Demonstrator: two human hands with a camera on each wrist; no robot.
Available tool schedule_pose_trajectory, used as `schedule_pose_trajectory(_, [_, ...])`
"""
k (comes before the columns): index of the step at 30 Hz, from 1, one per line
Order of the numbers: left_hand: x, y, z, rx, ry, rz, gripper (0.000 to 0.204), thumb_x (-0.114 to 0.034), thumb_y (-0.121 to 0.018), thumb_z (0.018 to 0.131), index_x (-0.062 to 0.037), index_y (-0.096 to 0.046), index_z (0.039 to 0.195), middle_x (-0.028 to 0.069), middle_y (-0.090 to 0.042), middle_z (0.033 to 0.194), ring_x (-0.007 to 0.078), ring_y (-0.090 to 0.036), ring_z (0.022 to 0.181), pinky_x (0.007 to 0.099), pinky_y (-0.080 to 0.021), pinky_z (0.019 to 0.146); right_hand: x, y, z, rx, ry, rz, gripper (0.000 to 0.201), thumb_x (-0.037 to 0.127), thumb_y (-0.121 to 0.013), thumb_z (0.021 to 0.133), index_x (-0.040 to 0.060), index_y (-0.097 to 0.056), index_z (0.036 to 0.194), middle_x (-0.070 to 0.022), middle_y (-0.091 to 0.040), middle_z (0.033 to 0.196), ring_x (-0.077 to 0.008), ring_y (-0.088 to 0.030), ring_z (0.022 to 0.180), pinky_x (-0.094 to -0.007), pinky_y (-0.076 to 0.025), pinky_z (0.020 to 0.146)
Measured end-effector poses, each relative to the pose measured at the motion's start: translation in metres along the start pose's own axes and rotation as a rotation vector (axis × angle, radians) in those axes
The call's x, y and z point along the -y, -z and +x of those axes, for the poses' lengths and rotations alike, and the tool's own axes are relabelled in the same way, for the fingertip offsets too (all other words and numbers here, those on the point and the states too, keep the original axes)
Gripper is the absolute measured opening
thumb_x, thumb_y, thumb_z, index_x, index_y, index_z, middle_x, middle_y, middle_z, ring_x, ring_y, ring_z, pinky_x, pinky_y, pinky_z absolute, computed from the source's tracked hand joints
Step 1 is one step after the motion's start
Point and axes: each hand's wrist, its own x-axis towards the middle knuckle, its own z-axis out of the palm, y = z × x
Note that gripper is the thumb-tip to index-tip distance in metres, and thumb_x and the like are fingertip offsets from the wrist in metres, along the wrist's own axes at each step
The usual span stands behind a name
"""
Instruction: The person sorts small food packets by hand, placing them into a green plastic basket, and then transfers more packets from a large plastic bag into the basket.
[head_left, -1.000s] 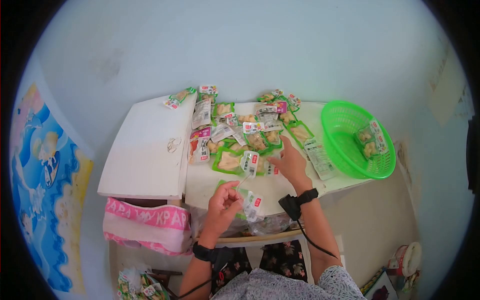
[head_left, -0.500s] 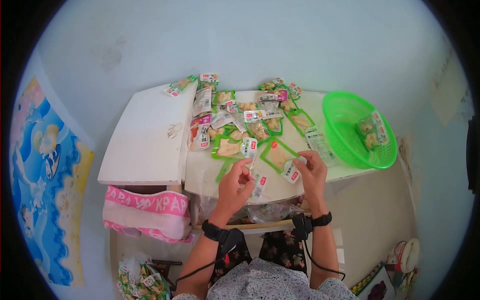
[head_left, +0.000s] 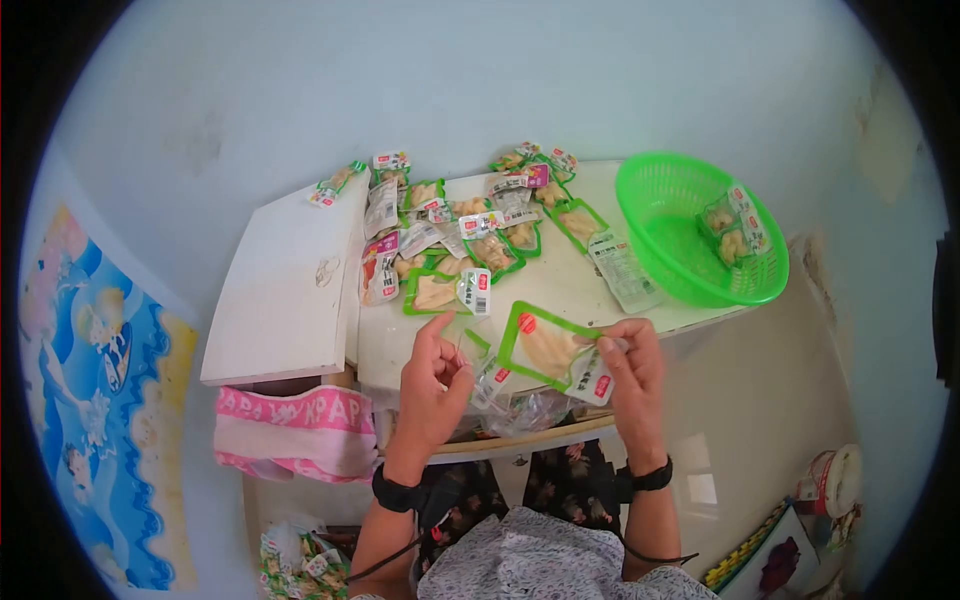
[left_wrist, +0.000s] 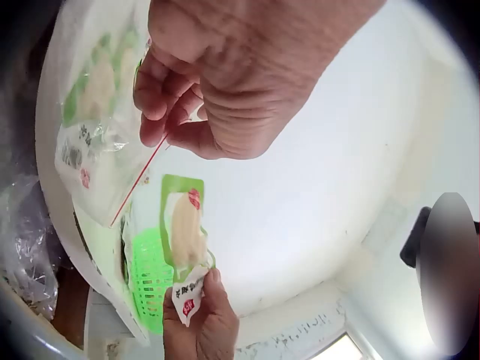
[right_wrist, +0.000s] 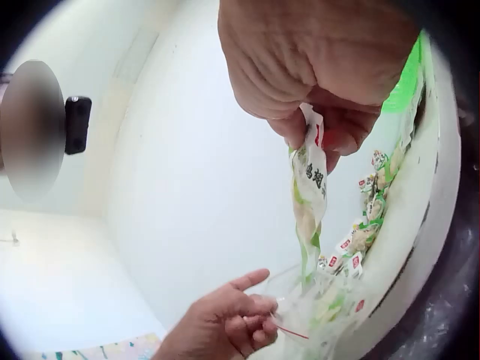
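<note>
Drawn nearer the person since a second ago, one green-edged packet [head_left: 546, 346] is pinched in the right hand [head_left: 634, 385], on the person's side of the green basket [head_left: 660, 255]; farther left of that basket, the left hand [head_left: 436, 395], apart from the right, pinches a clear bag [left_wrist: 124, 169], and loose packets [head_left: 493, 252] lie left of it too

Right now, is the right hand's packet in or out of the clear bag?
Out: the left wrist view shows the packet apart from the clear bag.

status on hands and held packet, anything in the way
Left hand pinches red-edged clear plastic bag. Right hand grips green-bordered flat plastic packet, outside bag. Nothing seen between them.
</note>
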Motion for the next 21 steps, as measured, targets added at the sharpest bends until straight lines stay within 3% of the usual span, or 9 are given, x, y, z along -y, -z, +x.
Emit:
schedule_pose_trajectory(2, [-0.004, -0.005, -0.007, -0.019, -0.013, 0.075, 0.063, 0.006, -0.061, 0.088, -0.0021, -0.042, 0.148, 0.0034, -0.057, 0.087, 0.0095, -0.057, 0.075, 0.0253, -0.05, 0.07, -0.015, -0.002, -0.006, 0.029, 0.012, -0.105, 0.007, 0.004, -0.057, 0.105, 0.0027, -0.053, 0.11, -0.0063, -0.064, 0.11, -0.0107, -0.064, 0.103, -0.0245, -0.048, 0.087])
schedule_pose_trajectory(5, [-0.002, -0.007, -0.009, -0.048, -0.096, 0.219, 0.063, 0.006, -0.061, 0.089, -0.0025, -0.042, 0.149, 0.0036, -0.058, 0.088, 0.0092, -0.057, 0.075, 0.0254, -0.05, 0.07, -0.022, -0.009, -0.015, 0.044, -0.07, 0.021, 0.005, 0.002, -0.056, 0.104, 0.0023, -0.053, 0.109, -0.0046, -0.064, 0.103, -0.0093, -0.065, 0.098, -0.0229, -0.048, 0.085])
schedule_pose_trajectory(8, [-0.009, -0.016, -0.011, -0.055, -0.074, 0.249, 0.063, 0.005, -0.061, 0.088, -0.0021, -0.044, 0.149, 0.0026, -0.058, 0.088, 0.0093, -0.057, 0.075, 0.0248, -0.049, 0.07, -0.031, -0.012, -0.014, 0.114, 0.001, -0.086, 0.005, 0.002, -0.056, 0.103, 0.0019, -0.054, 0.107, -0.0031, -0.063, 0.095, -0.006, -0.059, 0.085, -0.0209, -0.047, 0.077])
schedule_pose_trajectory(11, [-0.016, -0.034, -0.018, -0.031, -0.15, 0.218, 0.064, 0.005, -0.062, 0.088, -0.002, -0.045, 0.149, 0.0034, -0.059, 0.086, 0.0106, -0.058, 0.074, 0.0258, -0.05, 0.07, -0.036, -0.021, -0.011, 0.109, -0.161, -0.122, 0.005, 0.002, -0.057, 0.103, 0.0019, -0.054, 0.107, -0.0024, -0.063, 0.092, -0.0042, -0.053, 0.08, -0.0204, -0.045, 0.069])
schedule_pose_trajectory(14, [-0.024, -0.047, -0.023, 0.018, -0.22, 0.232, 0.063, 0.005, -0.063, 0.088, -0.002, -0.047, 0.149, 0.0047, -0.06, 0.084, 0.0124, -0.06, 0.074, 0.0271, -0.052, 0.07, -0.05, -0.041, -0.006, 0.123, -0.127, -0.012, 0.006, 0.001, -0.057, 0.103, 0.0027, -0.054, 0.107, -0.0015, -0.062, 0.094, -0.0034, -0.052, 0.081, -0.0213, -0.044, 0.067])
schedule_pose_trajectory(17, [-0.016, -0.06, -0.023, -0.038, -0.27, 0.195, 0.06, 0.001, -0.065, 0.088, -0.0046, -0.052, 0.146, 0.0087, -0.063, 0.087, 0.0204, -0.064, 0.071, 0.0319, -0.055, 0.067, -0.081, -0.049, -0.004, 0.198, -0.109, 0.108, 0.009, 0.001, -0.056, 0.103, 0.0018, -0.055, 0.112, -0.0023, -0.064, 0.1, -0.0055, -0.056, 0.086, -0.0231, -0.047, 0.07])
schedule_pose_trajectory(18, [-0.017, -0.062, -0.022, -0.07, -0.303, 0.203, 0.059, 0.001, -0.065, 0.088, -0.0045, -0.052, 0.145, 0.0085, -0.063, 0.086, 0.0207, -0.064, 0.069, 0.0323, -0.055, 0.066, -0.082, -0.054, -0.004, 0.232, -0.114, 0.161, 0.011, 0.001, -0.055, 0.103, 0.0012, -0.056, 0.114, -0.0029, -0.065, 0.103, -0.0065, -0.058, 0.088, -0.024, -0.049, 0.072])
schedule_pose_trajectory(21, [-0.014, -0.063, -0.027, -0.044, -0.195, 0.117, 0.058, 0.003, -0.064, 0.089, 0.0, -0.05, 0.145, 0.0069, -0.064, 0.087, 0.0159, -0.065, 0.073, 0.0288, -0.055, 0.071, -0.071, -0.049, -0.001, 0.318, -0.144, 0.064, 0.022, -0.002, -0.053, 0.102, -0.0018, -0.058, 0.124, -0.0066, -0.069, 0.112, -0.011, -0.063, 0.096, -0.0273, -0.052, 0.079])
